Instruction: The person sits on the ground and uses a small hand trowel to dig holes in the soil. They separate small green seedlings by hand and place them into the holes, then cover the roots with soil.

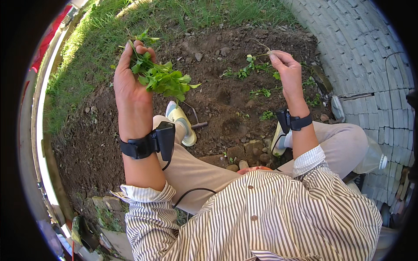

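My left hand (132, 73) is raised at the upper left, its fingers curled around a bunch of leafy green seedlings (163, 78). Their lobed leaves spill towards the right, and roots poke out above the fingertips. At the upper right, the thumb and fingers of my right hand (287, 67) pinch a single thin seedling by its pale stem near the stringy roots (263, 45). Below that hand, several loose seedlings (241, 72) lie on the dark soil bed (196, 81). Two shallow hollows (225, 98) show in the soil between my feet.
A small metal-headed hand tool (199, 125) lies beside my yellow slipper (184, 122). Bricks and stones (253, 150) edge the bed near me. Stacked grey tiles (356, 49) rise at right, with a clear plastic jug (369, 158) by my knee. Grass (209, 14) borders the far side.
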A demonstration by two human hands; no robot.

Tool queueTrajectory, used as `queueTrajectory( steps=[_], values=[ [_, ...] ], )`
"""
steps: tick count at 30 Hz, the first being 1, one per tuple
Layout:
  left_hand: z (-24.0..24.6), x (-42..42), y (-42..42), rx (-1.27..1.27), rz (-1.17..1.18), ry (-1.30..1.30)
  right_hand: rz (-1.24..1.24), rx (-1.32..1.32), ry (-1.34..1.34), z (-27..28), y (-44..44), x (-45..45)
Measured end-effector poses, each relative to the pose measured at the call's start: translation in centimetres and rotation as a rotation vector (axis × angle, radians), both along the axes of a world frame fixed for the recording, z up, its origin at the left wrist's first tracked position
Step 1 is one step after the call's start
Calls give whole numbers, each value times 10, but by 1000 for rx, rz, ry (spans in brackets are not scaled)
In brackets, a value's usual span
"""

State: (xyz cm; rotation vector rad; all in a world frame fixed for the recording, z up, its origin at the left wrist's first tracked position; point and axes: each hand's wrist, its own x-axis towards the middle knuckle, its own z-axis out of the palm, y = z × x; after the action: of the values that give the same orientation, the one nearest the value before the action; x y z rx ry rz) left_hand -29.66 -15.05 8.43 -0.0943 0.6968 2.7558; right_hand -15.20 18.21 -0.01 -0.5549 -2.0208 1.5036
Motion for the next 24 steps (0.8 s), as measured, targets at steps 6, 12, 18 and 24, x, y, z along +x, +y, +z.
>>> queueTrajectory(
  steps=[6,12,18,24],
  values=[
    [-6,9,9,-185,-111,-17,369,-447,62,-19,15,8],
    [-12,24,34,-378,-126,-64,618,-1032,124,-26,-5,4],
    [-14,46,59,-514,-227,-34,514,-717,-53,5,-35,-1],
    [-4,61,71,-530,-269,36,487,-609,28,51,-68,-12]
  ],
)
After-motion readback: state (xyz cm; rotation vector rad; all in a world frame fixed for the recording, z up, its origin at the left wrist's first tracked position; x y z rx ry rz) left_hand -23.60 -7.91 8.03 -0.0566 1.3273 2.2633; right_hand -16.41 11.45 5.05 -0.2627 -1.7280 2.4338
